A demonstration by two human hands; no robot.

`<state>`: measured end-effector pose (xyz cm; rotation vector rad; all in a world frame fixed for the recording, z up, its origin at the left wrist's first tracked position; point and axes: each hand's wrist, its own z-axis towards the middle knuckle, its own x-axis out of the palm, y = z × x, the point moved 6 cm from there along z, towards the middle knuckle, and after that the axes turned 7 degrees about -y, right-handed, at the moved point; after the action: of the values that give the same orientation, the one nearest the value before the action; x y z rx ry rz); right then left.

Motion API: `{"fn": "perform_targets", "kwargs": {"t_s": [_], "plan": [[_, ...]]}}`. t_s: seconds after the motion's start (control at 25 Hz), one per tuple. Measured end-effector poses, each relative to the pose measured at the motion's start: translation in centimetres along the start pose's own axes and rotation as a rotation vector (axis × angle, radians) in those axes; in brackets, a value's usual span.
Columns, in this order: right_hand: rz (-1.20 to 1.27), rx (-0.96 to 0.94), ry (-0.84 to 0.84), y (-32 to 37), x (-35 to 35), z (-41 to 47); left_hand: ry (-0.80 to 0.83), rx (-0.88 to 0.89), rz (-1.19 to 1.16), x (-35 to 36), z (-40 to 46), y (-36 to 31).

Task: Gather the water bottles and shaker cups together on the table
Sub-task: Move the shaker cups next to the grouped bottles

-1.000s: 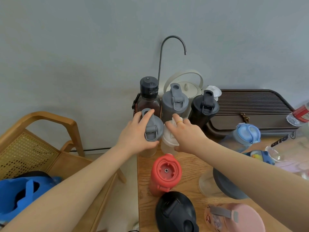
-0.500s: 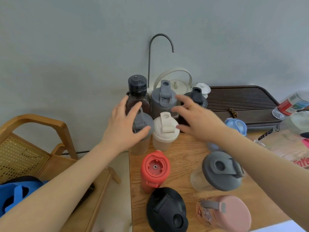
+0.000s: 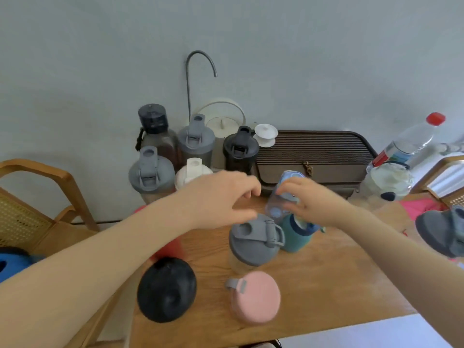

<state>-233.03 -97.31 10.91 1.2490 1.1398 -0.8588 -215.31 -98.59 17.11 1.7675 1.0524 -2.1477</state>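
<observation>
A wooden table [image 3: 326,285] stands against a grey wall [image 3: 100,59], a chair [image 3: 37,187] beside it. Five bottles [image 3: 193,141] cluster beyond the fingers; six more stand nearer or rightward. The right hand [image 3: 311,204] grips a pale-blue bottle [image 3: 281,197]; the left hand [image 3: 221,197] hovers half-curled, empty.

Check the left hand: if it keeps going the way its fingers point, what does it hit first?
Probably the light blue bottle that the right hand grips. The left hand points right across the table, with only a short gap of bare wood between. Depth is uncertain; it might pass just in front.
</observation>
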Motion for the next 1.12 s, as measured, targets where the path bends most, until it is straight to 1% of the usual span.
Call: {"fn": "perform_targets", "kwargs": {"t_s": [0.08,0.12,0.16,0.2,0.28,0.36,0.44,0.56,0.6,0.64,0.68,0.72,0.8,0.84,0.88,0.92,1.0,1.08,1.12], "plan": [[0.093,-0.105,0.087,2.3,1.5,-1.0,0.230,-0.120,0.145,3.8,-0.5,0.6],[0.118,-0.173,0.125,3.7,2.0,-1.3,0.298,-0.185,0.227,5.2,-0.9,1.1],[0.114,-0.236,0.160,5.1,2.5,-1.5,0.323,-0.251,0.273,6.1,-1.3,1.6],[0.098,-0.285,0.193,6.3,3.0,-1.6,0.312,-0.320,0.279,6.6,-1.6,2.1],[0.050,-0.338,0.231,7.5,3.5,-1.7,0.239,-0.427,0.259,7.1,-2.4,2.7],[-0.003,-0.365,0.202,7.7,3.8,-1.7,0.147,-0.482,0.292,7.1,-3.3,2.6],[-0.025,-0.324,0.125,7.3,3.9,-1.3,0.037,-0.519,0.312,6.5,-3.9,2.4],[-0.040,-0.161,-0.049,6.4,3.6,0.3,-0.125,-0.574,0.301,4.8,-3.7,2.9],[-0.058,-0.138,-0.095,6.0,3.3,0.8,-0.162,-0.587,0.320,4.3,-3.4,3.2],[-0.068,-0.160,-0.120,5.8,3.0,1.1,-0.182,-0.595,0.354,3.9,-2.9,3.7],[-0.072,-0.224,-0.098,5.8,2.9,1.3,-0.185,-0.598,0.398,3.7,-2.3,4.2],[-0.077,-0.316,-0.040,5.8,2.8,1.3,-0.175,-0.593,0.449,3.6,-1.4,4.8],[-0.177,-0.484,0.086,6.1,2.7,1.2,-0.105,-0.581,0.562,3.5,0.6,6.6],[-0.255,-0.532,0.105,6.2,2.6,1.4,-0.051,-0.591,0.600,3.5,1.6,7.5],[-0.319,-0.538,0.088,6.3,2.6,1.9,0.005,-0.620,0.612,3.6,2.4,8.5],[-0.358,-0.498,0.056,6.3,2.3,2.7,0.053,-0.657,0.605,3.8,3.0,9.4],[-0.362,-0.326,-0.005,5.9,1.9,4.1,0.114,-0.699,0.590,4.3,3.6,10.6],[-0.337,-0.163,-0.069,5.3,1.6,4.9,0.115,-0.668,0.604,4.6,4.0,11.1],[-0.342,-0.129,-0.098,5.1,1.6,5.2,0.110,-0.645,0.601,4.5,4.0,11.3]]}}
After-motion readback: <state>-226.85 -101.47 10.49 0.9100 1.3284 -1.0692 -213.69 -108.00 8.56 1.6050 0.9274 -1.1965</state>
